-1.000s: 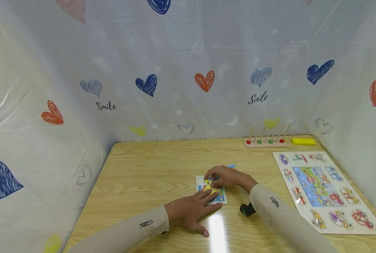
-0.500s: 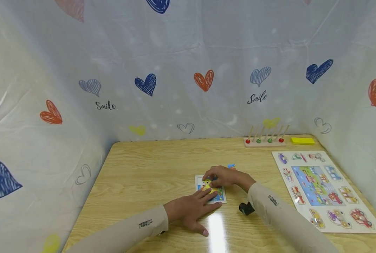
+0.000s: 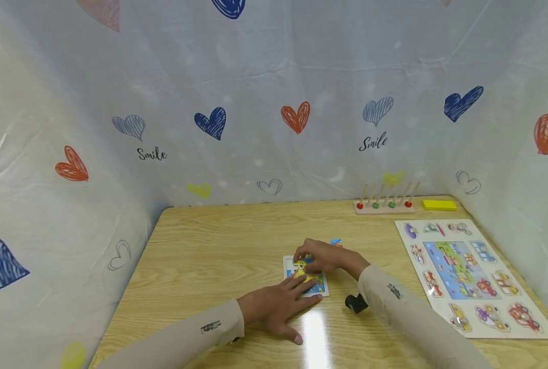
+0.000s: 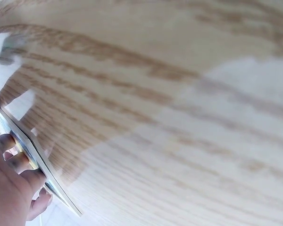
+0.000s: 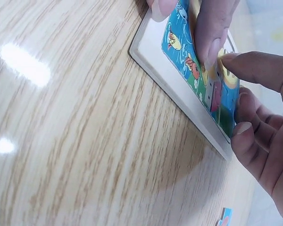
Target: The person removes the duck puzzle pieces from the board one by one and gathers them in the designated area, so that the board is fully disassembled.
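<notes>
Left hand [image 3: 278,306] lies in the head view with its fingers stretched out and spread over the lower part of a small picture puzzle, holding nothing. Its white frame [image 3: 285,263] sits flat on the wooden table [image 3: 218,230]. Right hand [image 3: 322,254] curls over the upper part, thumb and fingers closed about a yellow piece [image 3: 300,266]. Pieces fill much of the frame; a pale gap shows at its upper left. Beyond the right hand lies a loose piece [image 3: 336,242], partly hidden. To the right, a large board [image 3: 474,329] holds shaped pieces around a printed picture, and behind it a peg stand [image 3: 384,210] carries red and green beads beside a yellow block [image 3: 439,205].

From the left wrist, the left fingertips rest on the puzzle, near the frame's edge.

From the right wrist, the right thumb presses on yellow while the other fingers bend at the puzzle's edge; the loose piece lies on the table, apart from the frame. The step looks like fitting the yellow piece; the next move probably calls for lining up its edges and pressing gently, with the left hand steadying its neighbours.
</notes>
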`<move>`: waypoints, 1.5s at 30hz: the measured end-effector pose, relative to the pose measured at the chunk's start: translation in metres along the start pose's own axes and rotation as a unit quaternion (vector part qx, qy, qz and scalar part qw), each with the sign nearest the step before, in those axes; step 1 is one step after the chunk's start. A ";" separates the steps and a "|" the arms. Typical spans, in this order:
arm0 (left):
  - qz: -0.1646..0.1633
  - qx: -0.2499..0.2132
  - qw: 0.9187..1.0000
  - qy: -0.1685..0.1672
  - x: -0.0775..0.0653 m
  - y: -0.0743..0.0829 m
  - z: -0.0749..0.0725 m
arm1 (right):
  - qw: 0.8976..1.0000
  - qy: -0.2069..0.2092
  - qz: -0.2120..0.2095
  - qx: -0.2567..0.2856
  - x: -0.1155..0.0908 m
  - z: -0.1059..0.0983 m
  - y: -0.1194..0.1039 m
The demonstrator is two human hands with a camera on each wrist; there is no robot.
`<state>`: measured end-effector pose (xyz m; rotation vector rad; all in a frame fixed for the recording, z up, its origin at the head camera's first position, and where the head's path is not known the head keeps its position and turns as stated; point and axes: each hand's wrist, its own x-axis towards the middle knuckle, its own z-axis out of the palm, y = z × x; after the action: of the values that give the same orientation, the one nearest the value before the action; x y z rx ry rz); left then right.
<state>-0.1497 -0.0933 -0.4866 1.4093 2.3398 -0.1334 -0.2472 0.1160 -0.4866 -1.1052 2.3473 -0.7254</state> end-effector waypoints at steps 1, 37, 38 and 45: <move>0.001 -0.001 1.000 0.002 0.000 0.000 0.000 | 1.000 0.000 0.002 0.000 0.000 0.000 0.000; 0.007 0.024 1.000 0.005 0.001 -0.001 0.003 | 0.997 0.027 0.010 0.068 0.001 0.004 0.010; 0.007 0.023 1.000 0.006 0.001 -0.001 0.003 | 0.997 0.031 0.010 0.065 0.001 0.004 0.010; 0.007 0.021 1.000 0.007 0.001 -0.001 0.003 | 0.996 0.054 0.020 0.066 -0.003 0.001 0.009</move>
<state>-0.1499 -0.0940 -0.4894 1.4506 2.3520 -0.1699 -0.2498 0.1229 -0.4921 -0.9815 2.3643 -0.9314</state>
